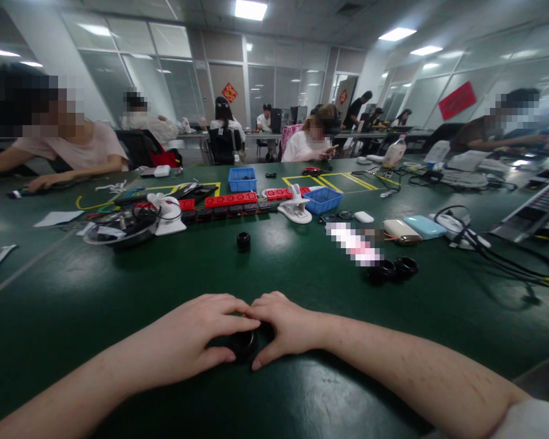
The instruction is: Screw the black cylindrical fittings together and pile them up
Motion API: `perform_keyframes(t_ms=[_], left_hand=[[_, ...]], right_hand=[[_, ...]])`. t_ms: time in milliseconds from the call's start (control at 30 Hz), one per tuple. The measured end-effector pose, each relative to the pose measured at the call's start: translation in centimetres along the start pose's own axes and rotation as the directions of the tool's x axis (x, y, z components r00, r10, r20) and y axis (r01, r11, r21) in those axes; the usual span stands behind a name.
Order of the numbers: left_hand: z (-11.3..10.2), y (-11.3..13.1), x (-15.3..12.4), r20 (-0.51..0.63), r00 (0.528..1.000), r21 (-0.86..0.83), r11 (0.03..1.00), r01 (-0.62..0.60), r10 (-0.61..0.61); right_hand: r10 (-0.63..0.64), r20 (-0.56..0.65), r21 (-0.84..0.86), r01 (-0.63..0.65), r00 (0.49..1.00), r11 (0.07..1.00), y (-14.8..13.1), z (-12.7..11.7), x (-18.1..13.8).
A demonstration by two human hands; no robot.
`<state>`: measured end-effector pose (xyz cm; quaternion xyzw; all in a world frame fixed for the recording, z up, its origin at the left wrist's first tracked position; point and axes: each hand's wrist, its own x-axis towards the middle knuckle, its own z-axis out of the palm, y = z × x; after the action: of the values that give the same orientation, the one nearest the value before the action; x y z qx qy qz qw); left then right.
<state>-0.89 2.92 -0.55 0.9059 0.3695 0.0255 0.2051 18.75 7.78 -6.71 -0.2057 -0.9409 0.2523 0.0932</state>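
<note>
A black, round, ring-like part point(244, 345) lies low over the green tabletop between my two hands, partly covered by fingers. My left hand point(205, 332) curves round it from the left, thumb tip at its near edge and fingers over its top. From the other side, my right hand point(286, 326) closes about it with bent fingers and the thumb at the near right edge. The fingertips of both hands meet above the part, so the exact contact there is hidden. Farther off stands a similar black round part point(243, 241), and two more black round parts point(406, 266) sit at the right.
A bowl of dark items point(119, 235), a white clip stand point(295, 210) and blue bins point(242, 179) stand across the table, with red power strips point(231, 200) between. Power banks point(423, 227) and black cables point(503, 250) lie right. A wrench point(0, 258) lies left. Several people sit around.
</note>
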Motion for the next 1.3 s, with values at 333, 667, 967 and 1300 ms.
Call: perform_keyframes(t_ms=[333,667,967,1300], left_hand=[[-0.08,-0.09,0.17,0.025,1.0,-0.007,1.0,-0.011,0.011],[0.01,-0.32,0.25,0.041,0.999,-0.006,1.0,-0.016,0.016],[0.58,-0.65,0.48,-0.028,0.999,-0.01,1.0,0.03,-0.03],[0.88,-0.8,0.49,-0.018,0.999,-0.077,0.996,0.044,-0.045]], right_hand=[[-0.019,-0.007,-0.018,0.019,1.0,1.0,0.21,0.16,0.16],[-0.021,0.002,-0.026,0.021,1.0,0.999,0.19,0.13,0.14],[0.026,-0.1,0.055,-0.021,0.995,0.998,0.57,0.64,0.3],[0.016,-0.087,0.089,-0.008,0.996,0.996,0.71,0.6,0.28]])
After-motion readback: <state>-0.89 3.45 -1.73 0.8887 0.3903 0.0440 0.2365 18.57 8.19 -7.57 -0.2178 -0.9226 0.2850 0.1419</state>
